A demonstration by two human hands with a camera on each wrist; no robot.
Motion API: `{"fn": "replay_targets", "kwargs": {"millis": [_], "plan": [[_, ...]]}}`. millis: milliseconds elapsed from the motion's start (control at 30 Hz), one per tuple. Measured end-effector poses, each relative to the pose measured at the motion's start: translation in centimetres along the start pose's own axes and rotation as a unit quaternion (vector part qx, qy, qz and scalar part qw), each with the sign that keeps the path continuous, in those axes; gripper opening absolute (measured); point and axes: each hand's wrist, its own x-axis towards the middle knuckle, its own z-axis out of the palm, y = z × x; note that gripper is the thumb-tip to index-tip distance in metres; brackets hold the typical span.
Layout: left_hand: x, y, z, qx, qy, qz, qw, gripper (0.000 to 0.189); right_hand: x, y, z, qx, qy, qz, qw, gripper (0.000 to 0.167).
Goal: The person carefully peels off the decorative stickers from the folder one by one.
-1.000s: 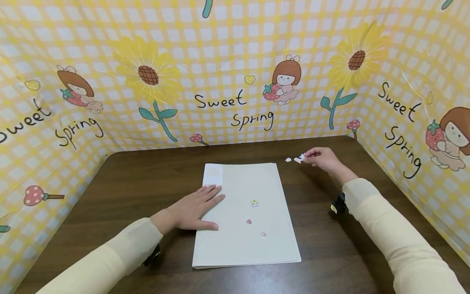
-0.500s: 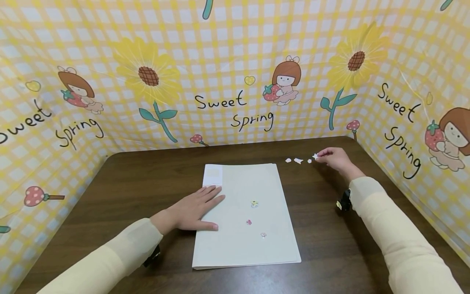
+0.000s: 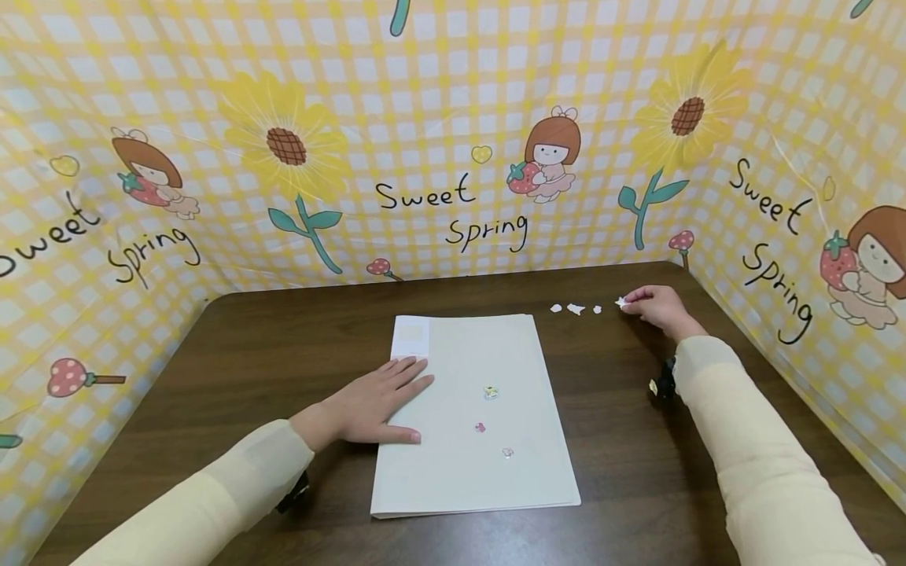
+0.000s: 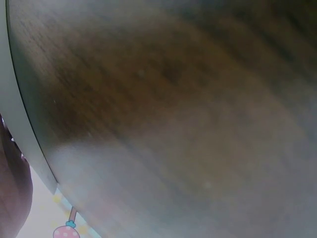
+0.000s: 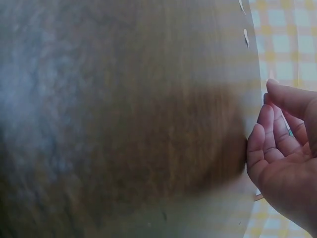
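My left hand (image 3: 375, 399) rests flat on the left edge of a white folder (image 3: 453, 472), fingers spread. Three small stickers lie on the cover: a yellow and blue sticker (image 3: 491, 392), a pink sticker (image 3: 480, 428) and a pale sticker (image 3: 507, 453). At the far right of the table, my right hand (image 3: 657, 306) pinches a small white star-like paper piece (image 3: 621, 302) between thumb and fingertips. In the right wrist view the right hand (image 5: 290, 148) has its fingers curled toward the thumb; the piece is hard to make out there.
To the left of the right hand, a round white scrap (image 3: 555, 308), a longer white scrap (image 3: 576, 310) and a tiny white scrap (image 3: 598, 310) lie in a row on the brown table (image 3: 297, 338). A white label (image 3: 410, 336) sits on the folder's top left corner. A checked cloth (image 3: 425, 94) surrounds the table.
My right hand has moved right along the back of the table with the star-like piece, away from the other scraps, uncovering the tiny one. The left hand has stayed on the folder.
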Motion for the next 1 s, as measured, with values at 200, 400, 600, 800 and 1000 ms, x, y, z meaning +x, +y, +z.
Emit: {"fn": "replay_targets", "kwargs": {"millis": [200,400,600,800,1000], "plan": [[0.1,0.0,-0.1,0.0,-0.001,0.002,1.0,0.095,0.2,0.0,0.3,-0.026,0.002,0.004,0.9996,0.028],[0.1,-0.1,-0.2,-0.002,0.001,0.005,1.0,0.095,0.6,-0.1,0.7,-0.045,0.002,0.001,0.999,0.026],[0.0,-0.1,-0.1,-0.003,0.005,0.009,0.9999,0.094,0.6,-0.3,1.1,-0.066,0.009,0.0,0.9978,0.024],[0.0,0.0,-0.2,-0.005,0.007,0.01,0.9999,0.094,0.7,-0.4,1.3,-0.083,0.012,0.006,0.9965,0.022],[0.1,0.0,-0.1,-0.006,0.001,0.005,1.0,0.094,0.8,-0.2,1.3,-0.097,0.007,0.016,0.9951,0.023]]}}
